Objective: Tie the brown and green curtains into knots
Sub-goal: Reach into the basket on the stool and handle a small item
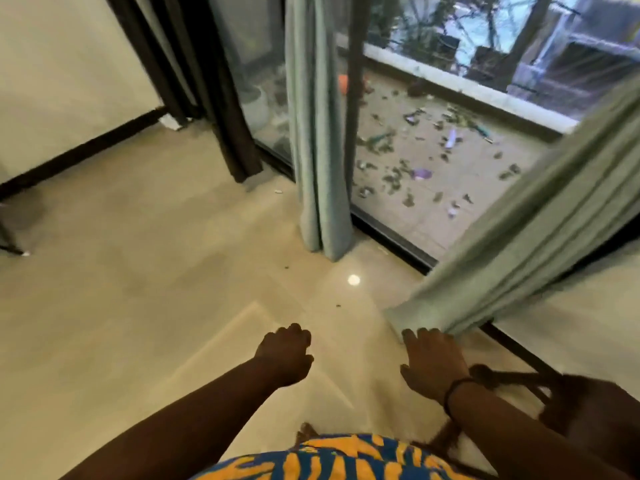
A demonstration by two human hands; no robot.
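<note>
Near the right glass door, the right hand [433,365] grips the green curtain's [540,216] bottom hem, fingers curled over it. Left hand [285,355] hangs loosely curled, seemingly holding nothing. Brown curtain [568,403] sits knotted near right.

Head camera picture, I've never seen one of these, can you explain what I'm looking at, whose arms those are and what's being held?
There is one picture, taken by a wide-angle camera worn on a person's head, looking forward and down. No machine here: the two bare arms are the wearer's own. The right hand grips the bottom edge of a green curtain and pulls it out at a slant. The left hand holds nothing, its fingers loosely curled above the glossy tiled floor. A second green curtain hangs straight by the glass door, and a brown curtain hangs further left. Neither shows a knot. Through the glass you see a balcony floor strewn with litter.
</note>
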